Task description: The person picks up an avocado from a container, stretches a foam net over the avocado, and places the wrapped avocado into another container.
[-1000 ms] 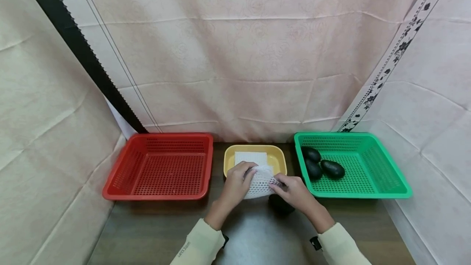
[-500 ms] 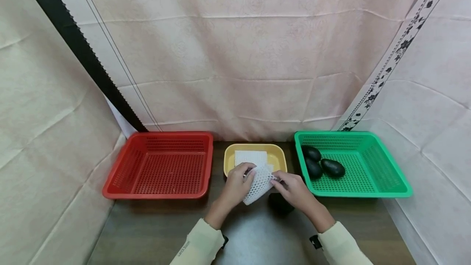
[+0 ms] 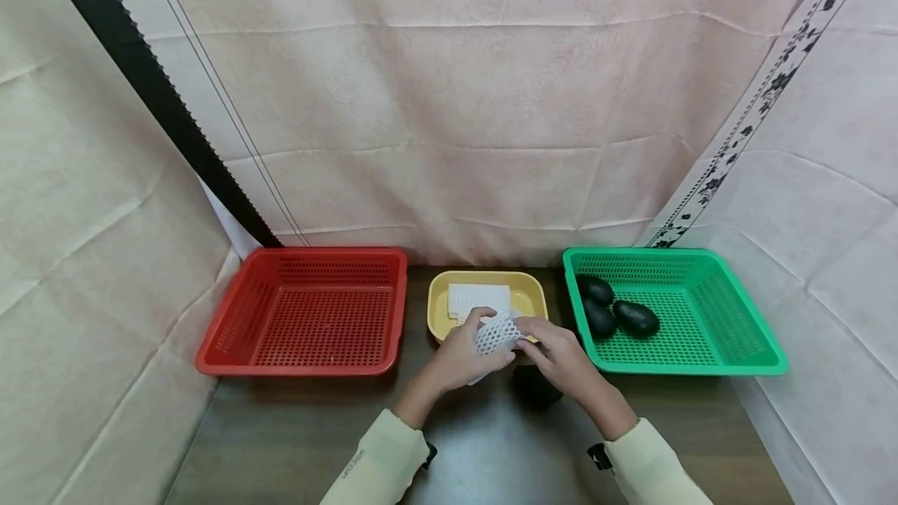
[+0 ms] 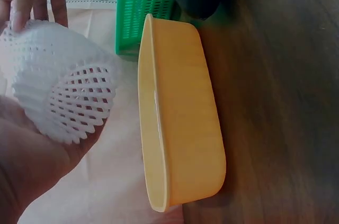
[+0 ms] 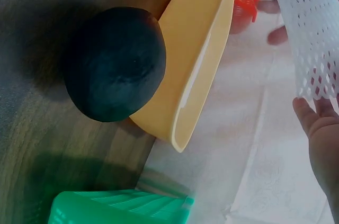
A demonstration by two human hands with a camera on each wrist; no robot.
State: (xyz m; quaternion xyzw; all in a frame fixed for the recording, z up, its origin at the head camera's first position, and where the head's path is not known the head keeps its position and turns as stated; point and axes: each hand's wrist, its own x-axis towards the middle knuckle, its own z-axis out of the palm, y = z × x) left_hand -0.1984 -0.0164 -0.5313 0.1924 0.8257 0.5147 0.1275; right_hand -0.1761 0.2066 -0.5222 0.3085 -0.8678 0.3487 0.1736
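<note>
Between both hands, over the front of the yellow tray (image 3: 438,310), is a white foam fruit net (image 3: 496,335). My left hand (image 3: 459,355) holds it, the net lying across the palm with its mesh opening spread in the left wrist view. Thumb and fingers of my right hand (image 3: 554,351) pinch the net's edge, seen also in the right wrist view. A dark avocado (image 5: 116,65) rests on the table in front of the tray, partly under the right hand in the head view. More white foam nets (image 3: 479,297) lie flat in the tray.
At the right stands a green basket (image 3: 701,371) with three dark avocados (image 3: 635,319) along its left side. A red basket (image 3: 302,370) stands at the left. Cloth (image 3: 491,123) hangs behind and at both sides of the wooden table (image 3: 484,458).
The foam net has turned and bunched up between the hands. My left hand has shifted slightly right and its fingers have moved around the net, while the right keeps pinching the edge.
</note>
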